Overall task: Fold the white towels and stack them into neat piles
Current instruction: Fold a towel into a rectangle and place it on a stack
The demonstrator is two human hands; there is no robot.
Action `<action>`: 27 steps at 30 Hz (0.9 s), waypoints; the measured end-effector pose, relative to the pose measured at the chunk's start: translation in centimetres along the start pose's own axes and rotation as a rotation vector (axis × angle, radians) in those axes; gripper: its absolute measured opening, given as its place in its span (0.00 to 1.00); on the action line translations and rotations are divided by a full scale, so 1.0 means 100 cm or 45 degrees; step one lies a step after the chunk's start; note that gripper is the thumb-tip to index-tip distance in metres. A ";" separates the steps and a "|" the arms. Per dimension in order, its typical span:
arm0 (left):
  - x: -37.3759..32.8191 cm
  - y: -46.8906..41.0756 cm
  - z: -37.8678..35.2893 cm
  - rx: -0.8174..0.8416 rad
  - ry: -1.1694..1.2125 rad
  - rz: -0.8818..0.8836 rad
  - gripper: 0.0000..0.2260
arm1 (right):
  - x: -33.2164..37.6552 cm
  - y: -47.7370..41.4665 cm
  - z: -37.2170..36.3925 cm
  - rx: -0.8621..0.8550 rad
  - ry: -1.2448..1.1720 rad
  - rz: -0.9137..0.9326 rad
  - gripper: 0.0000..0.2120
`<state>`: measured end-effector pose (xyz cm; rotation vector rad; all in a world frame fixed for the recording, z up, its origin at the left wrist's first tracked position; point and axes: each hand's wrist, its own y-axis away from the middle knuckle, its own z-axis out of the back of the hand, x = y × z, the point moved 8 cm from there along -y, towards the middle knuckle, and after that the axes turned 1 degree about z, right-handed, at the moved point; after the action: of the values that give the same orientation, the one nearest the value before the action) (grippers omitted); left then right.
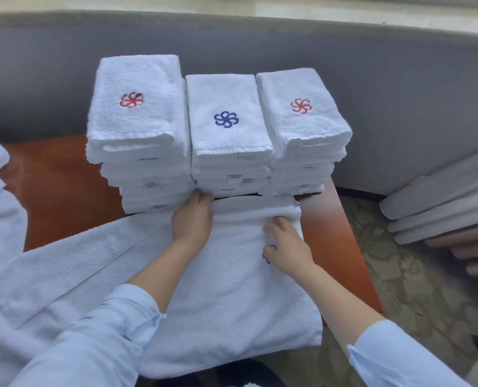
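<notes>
Three piles of folded white towels stand side by side on the table: the left pile and the right pile show a red flower logo on top, the middle pile a blue one. In front of them a white towel lies spread out, hanging over the near edge, its far end rolled over into a fold. My left hand grips the left end of that fold. My right hand pinches the fold near its right end and partly covers a blue logo.
The brown table holds more unfolded white towels at the left. A grey sofa back runs behind the piles. Stacked grey and brown cushions lie at the right over patterned carpet.
</notes>
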<state>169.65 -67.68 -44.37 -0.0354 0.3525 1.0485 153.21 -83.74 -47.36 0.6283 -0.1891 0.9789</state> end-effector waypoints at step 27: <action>0.016 0.013 -0.008 0.024 -0.267 -0.087 0.12 | 0.025 0.035 -0.014 0.234 0.013 -0.035 0.28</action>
<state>169.09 -65.81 -45.40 0.0787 0.1696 0.9714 151.54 -79.78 -46.05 0.7920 -0.0815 0.9797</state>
